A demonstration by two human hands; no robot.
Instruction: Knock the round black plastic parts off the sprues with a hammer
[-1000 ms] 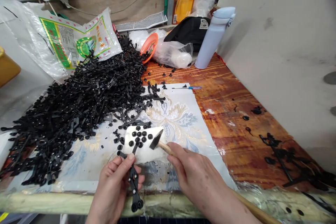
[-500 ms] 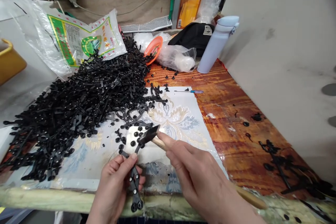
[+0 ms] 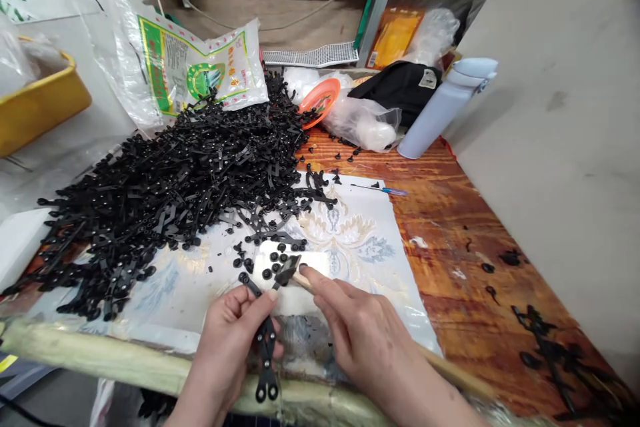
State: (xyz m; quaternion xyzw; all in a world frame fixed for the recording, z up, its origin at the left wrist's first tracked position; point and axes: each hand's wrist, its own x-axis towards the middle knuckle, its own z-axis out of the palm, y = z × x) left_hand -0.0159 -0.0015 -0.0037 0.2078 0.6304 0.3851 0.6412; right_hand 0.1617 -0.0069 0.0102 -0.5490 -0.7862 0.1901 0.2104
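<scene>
My left hand (image 3: 237,327) pinches a black jointed linkage (image 3: 267,363) with silver rivets. Its crossed arms hang down past my fingers, and its upper arms point away from me. My right hand (image 3: 370,327) is closed around the wooden handle of a small hammer, index finger stretched along it. The dark hammer head (image 3: 287,271) is over the far end of one linkage arm and covers that tip; I cannot tell whether they touch. Beneath is a pale pad (image 3: 320,263) with several round black caps (image 3: 267,273) on it.
A large heap of black linkages (image 3: 200,173) covers the left side. Behind it are a printed plastic sack (image 3: 205,73) and an orange dish (image 3: 320,101). A pale blue bottle (image 3: 443,113) stands back right. A thin screwdriver (image 3: 395,191) lies on the patterned cloth (image 3: 360,220).
The whole view has shifted, so the table sits further right in the picture. The hammer head is slightly lower and turned relative to the linkage. Both hands keep their holds.
</scene>
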